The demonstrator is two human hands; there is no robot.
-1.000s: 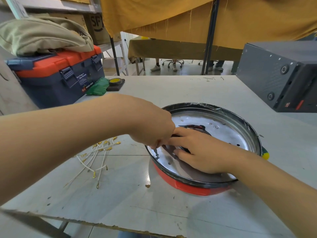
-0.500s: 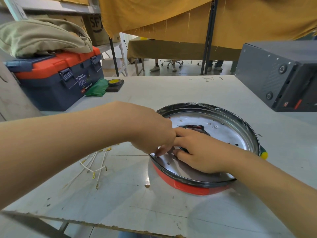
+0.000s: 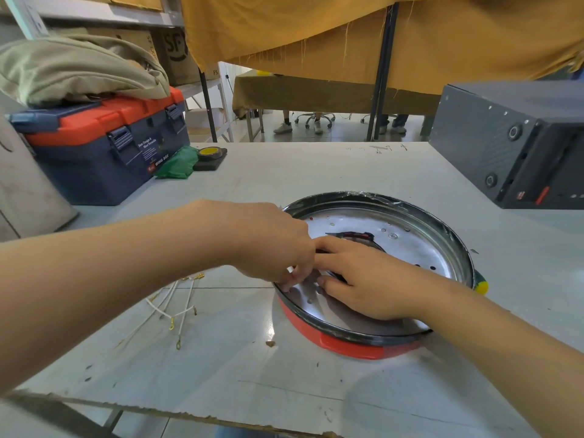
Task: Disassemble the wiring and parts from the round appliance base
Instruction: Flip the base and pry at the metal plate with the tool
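Note:
The round appliance base (image 3: 373, 344) has a red wall, a black rim and a silver perforated plate (image 3: 410, 245) inside. It sits on the white table. My right hand (image 3: 366, 279) lies inside it, fingers curled round the edge of a dark centre part (image 3: 350, 237). My left hand (image 3: 268, 241) reaches over the base's left rim, its curled fingertips down on the plate right beside the right fingers. What the left fingers hold is hidden. Loose white wires with yellow terminals (image 3: 177, 308) lie on the table left of the base.
A blue and orange toolbox (image 3: 104, 147) with a beige bag on top stands at the back left, with a green cloth and a yellow tape roll (image 3: 210, 152) beside it. A dark metal box (image 3: 512, 143) stands at the back right. A green-yellow handle (image 3: 481, 283) pokes out behind the base.
My left hand has slid a little to the right, further over the rim and closer against the right fingers. The right hand stays on the centre part.

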